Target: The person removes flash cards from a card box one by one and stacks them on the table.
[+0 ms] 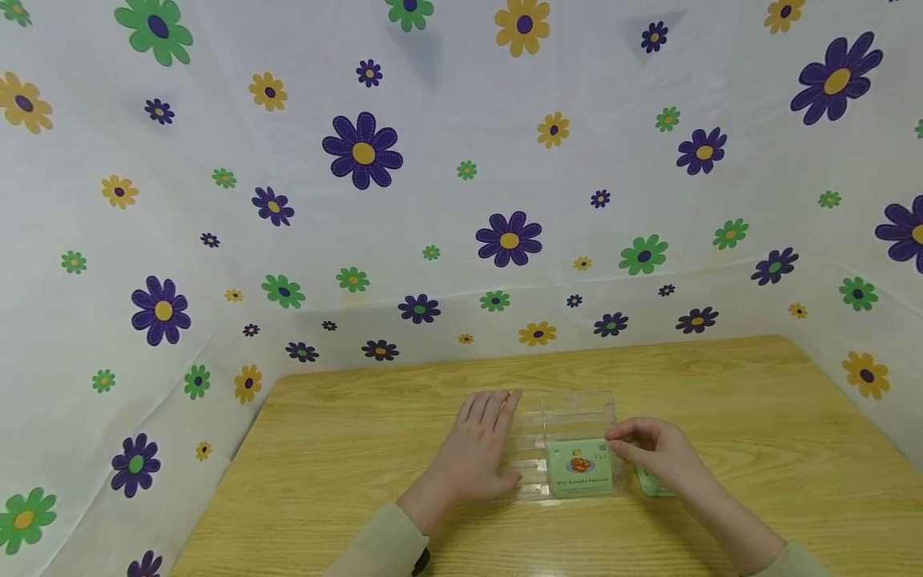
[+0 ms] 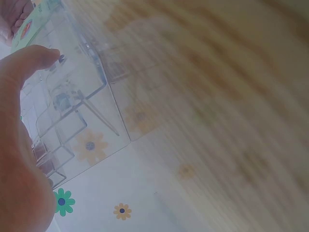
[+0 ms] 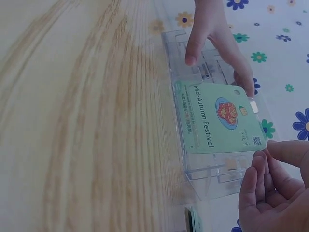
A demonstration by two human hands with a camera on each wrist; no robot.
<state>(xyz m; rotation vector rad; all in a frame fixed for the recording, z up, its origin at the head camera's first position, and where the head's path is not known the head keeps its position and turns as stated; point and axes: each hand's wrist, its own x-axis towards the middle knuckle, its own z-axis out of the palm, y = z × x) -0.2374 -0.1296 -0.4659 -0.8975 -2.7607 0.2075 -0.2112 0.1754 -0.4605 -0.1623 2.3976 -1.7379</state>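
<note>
A clear plastic rack with stepped slots (image 1: 577,405) lies on the table. My left hand (image 1: 476,449) rests across its left part, fingers stretched toward the back edge and thumb near the front. In the left wrist view that thumb (image 2: 41,57) lies over the clear plastic. A green "Mid-Autumn Festival" card (image 3: 219,116) with a food picture stands in the rack's right part. My right hand (image 1: 659,449) pinches the card's upper right corner between thumb and fingertips. Partly hidden below that hand, more green card (image 1: 654,484) lies on the table, right of the rack.
The wood-grain table (image 1: 346,457) runs back to a white curtain (image 1: 433,216) printed with purple, green and yellow flowers. The curtain also hangs at the left and right sides.
</note>
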